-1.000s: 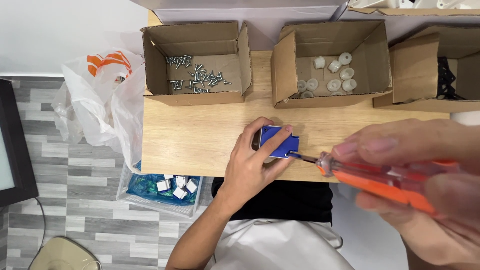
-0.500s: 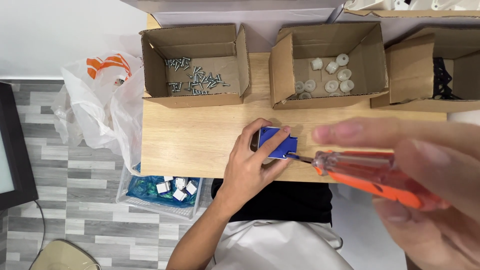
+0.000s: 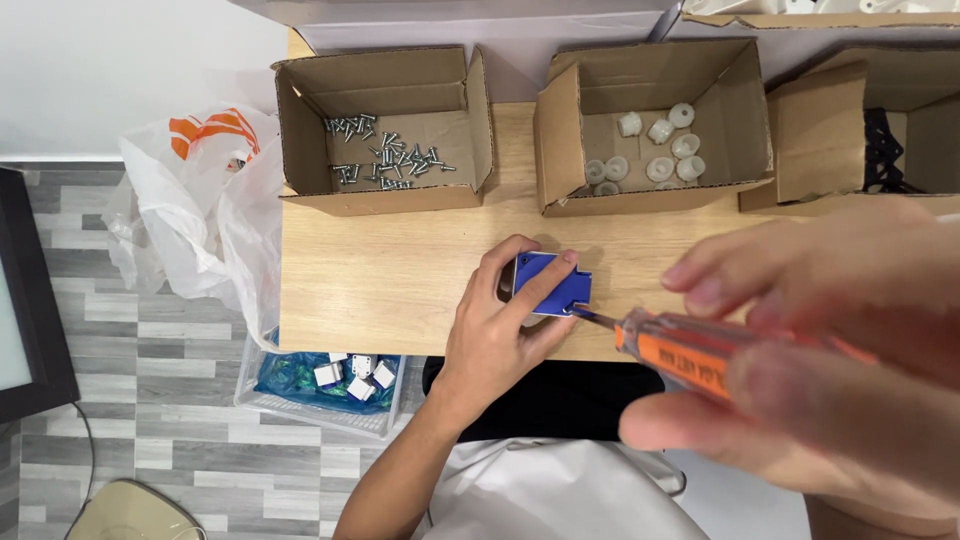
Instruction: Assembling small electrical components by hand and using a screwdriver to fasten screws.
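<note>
Open counter [image 3: 380,290] surface lies left of the blue part [image 3: 548,284], giving unobstructed approach. Two cardboard boxes, the screw box [image 3: 385,130] and the spacer box [image 3: 655,125], block the far edge. A narrow gap separates them.

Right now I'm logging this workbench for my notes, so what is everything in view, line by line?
blue plastic part: one, blue, on the wooden table near its front edge, under the left hand
screwdriver: one, orange handle, tip at the blue part's right edge
wooden table: one, light wood
screw box: one, brown cardboard, back left, holds many silver screws
spacer box: one, brown cardboard, back centre, holds about nine white round pieces
third box: one, brown cardboard, back right, black contents, unclear
plastic bag: one, white with orange, left of table
floor basket: one, clear, holds small white parts on blue
left hand: grips the blue part
right hand: blurred, holds the screwdriver
</note>
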